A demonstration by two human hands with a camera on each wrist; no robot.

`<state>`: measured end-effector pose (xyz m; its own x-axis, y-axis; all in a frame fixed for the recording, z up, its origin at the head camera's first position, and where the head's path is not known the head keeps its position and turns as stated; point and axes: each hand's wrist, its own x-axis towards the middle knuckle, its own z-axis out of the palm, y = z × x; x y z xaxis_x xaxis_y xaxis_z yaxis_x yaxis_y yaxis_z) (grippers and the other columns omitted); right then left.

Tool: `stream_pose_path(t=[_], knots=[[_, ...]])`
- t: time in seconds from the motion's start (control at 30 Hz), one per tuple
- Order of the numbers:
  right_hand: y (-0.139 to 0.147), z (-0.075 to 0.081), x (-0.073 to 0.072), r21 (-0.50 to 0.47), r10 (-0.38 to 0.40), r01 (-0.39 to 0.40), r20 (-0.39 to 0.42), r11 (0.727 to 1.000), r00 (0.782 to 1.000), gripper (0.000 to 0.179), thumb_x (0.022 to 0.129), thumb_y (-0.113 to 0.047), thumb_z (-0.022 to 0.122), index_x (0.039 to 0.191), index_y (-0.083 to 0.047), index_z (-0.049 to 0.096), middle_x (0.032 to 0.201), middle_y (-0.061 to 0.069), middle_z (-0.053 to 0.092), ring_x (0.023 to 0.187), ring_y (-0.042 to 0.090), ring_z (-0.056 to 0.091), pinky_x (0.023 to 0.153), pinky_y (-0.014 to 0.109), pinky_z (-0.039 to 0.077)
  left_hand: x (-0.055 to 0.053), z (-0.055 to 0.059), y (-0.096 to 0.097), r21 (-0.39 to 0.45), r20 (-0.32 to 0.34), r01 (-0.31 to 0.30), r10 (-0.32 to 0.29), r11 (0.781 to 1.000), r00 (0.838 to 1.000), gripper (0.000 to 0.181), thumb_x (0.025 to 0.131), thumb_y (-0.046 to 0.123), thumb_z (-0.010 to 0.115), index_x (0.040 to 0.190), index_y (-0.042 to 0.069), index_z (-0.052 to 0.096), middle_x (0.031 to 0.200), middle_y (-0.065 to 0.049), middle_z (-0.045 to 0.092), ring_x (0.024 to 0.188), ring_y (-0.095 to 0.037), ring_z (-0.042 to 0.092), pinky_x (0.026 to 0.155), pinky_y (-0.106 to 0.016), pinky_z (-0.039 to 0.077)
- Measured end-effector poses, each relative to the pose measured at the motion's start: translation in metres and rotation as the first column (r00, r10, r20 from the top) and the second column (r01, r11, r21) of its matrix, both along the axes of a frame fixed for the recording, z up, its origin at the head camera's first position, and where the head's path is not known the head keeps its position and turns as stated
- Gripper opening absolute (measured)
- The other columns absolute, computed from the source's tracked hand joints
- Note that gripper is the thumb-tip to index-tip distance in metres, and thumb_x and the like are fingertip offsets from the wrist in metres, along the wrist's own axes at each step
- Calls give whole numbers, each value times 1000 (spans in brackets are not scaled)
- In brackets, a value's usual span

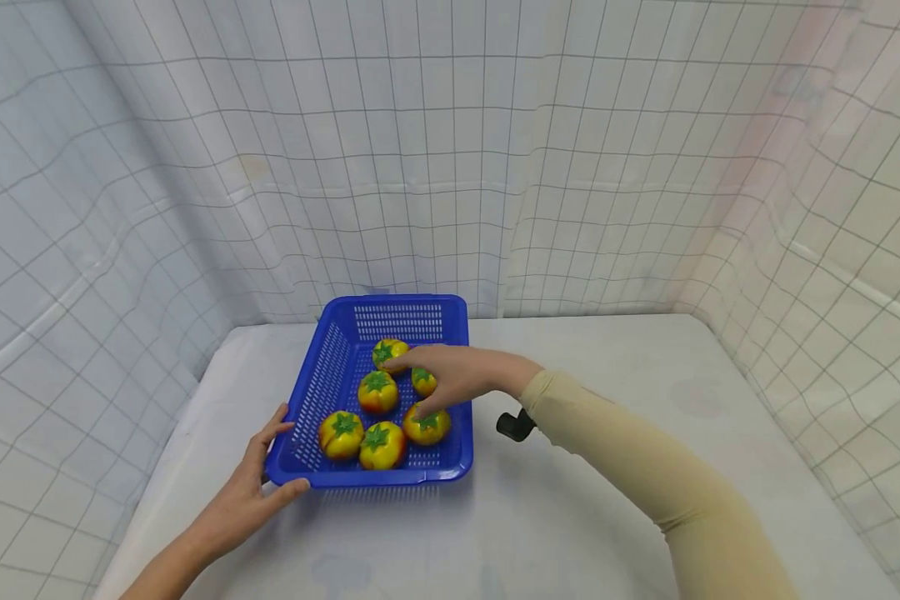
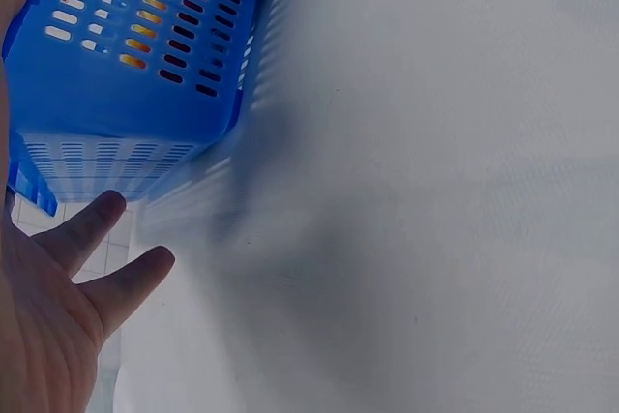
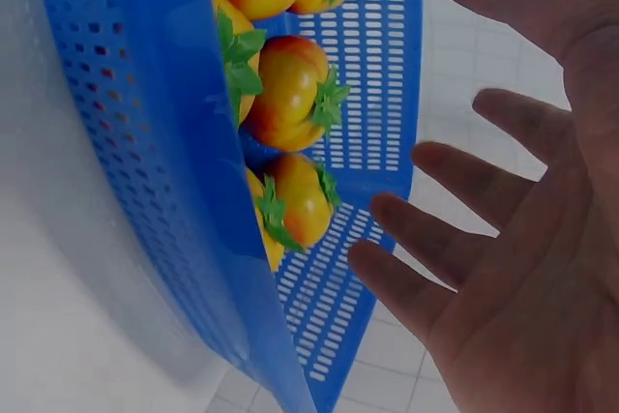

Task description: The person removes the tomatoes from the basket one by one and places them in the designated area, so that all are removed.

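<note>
A blue plastic basket (image 1: 408,477) with slotted walls stands on the white surface. Inside lie several yellow-and-red, persimmon-like fruits (image 1: 377,392) with green leafy tops. My right hand (image 1: 457,372) hovers over the fruits on the basket's right side, partly covering them. In the right wrist view, its fingers (image 3: 450,278) are spread and slightly bent, with nothing held. At the basket's near left corner, my left hand (image 1: 249,492) rests with one finger over the left rim and the thumb at the front. Its other fingers (image 2: 131,287) stretch out, spread, beside the basket wall.
The basket stands on a white-covered table (image 1: 607,517). White curtains (image 1: 435,192) with a grid pattern hang behind it and on both sides. A small black device (image 1: 515,426) shows beneath my right wrist.
</note>
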<state>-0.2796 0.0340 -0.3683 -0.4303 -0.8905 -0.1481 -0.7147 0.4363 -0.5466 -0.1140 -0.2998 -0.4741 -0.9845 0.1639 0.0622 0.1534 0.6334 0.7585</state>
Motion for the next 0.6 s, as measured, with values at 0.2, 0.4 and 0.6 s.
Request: stream_pose_path(t=[0.2,0.4,0.6], knots=[[-19,-4,2,92,30,-37,75,995,997,71,92,-36,77,155,-28,44,159,-6,41,147,19,35,118,43,32,2,-6,1,51,-59,-11,14,999,998,67,99,18,70,145,9,21,171,-14,0,136,-63,34,96,-62,49],[-33,-8,3,182,26,-39,77,983,997,63,92,-30,78,150,-32,52,153,-9,48,143,21,40,115,43,36,7,-10,5,126,-48,-48,54,991,997,60,101,18,67,139,9,22,172,-12,-1,135,-62,36,90,-18,50],[-44,-10,6,207,65,-87,111,975,992,57,93,-26,78,146,-27,57,149,-12,53,142,14,42,116,39,35,14,-15,11,200,-87,-59,77,978,993,49,103,14,63,134,5,27,172,-9,1,137,-63,32,91,-12,44]])
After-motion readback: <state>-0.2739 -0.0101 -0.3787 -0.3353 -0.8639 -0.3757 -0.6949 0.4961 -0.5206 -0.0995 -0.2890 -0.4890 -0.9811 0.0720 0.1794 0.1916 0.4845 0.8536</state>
